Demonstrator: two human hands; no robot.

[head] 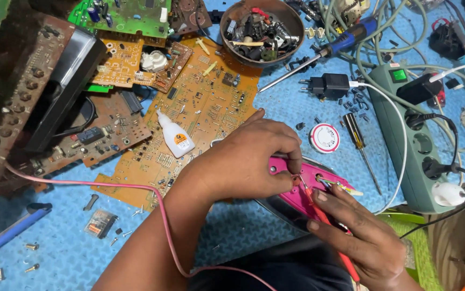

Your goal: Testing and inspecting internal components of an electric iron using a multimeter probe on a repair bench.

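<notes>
— Pink clothes iron [297,188] on the blue mat [232,226]: who holds it?

— The left hand [248,161] pinches its top shut, while the right hand [359,229] grips a red test probe [324,218], tip touching the iron.

— Any packaging nearby?

— A small white glue bottle [174,134] with an orange label lies on the orange circuit board [200,108]; a round red-and-white tin [324,138] sits beside a screwdriver [357,137].
</notes>
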